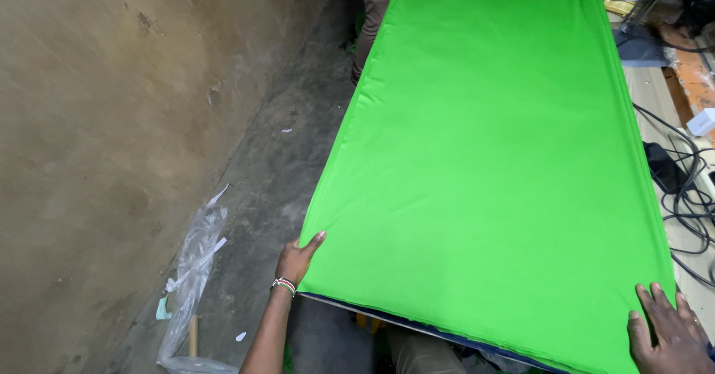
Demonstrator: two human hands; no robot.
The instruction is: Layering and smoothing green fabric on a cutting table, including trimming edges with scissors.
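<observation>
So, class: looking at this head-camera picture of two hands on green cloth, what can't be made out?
- Table under the green cloth: covered by it; only a dark edge shows at the near end.
- Right hand: wrist and part of the palm cut off by the bottom edge.
- Person at the far end: only trousers show, the rest cut off by the top edge.
- Left hand: fingertips at the cloth edge; grip unclear.

A rough, stained brown plaster wall ran along the left. Below it lay a grey concrete floor with crumpled clear plastic sheeting. Tangled black cables crossed a pale wooden tabletop.
</observation>
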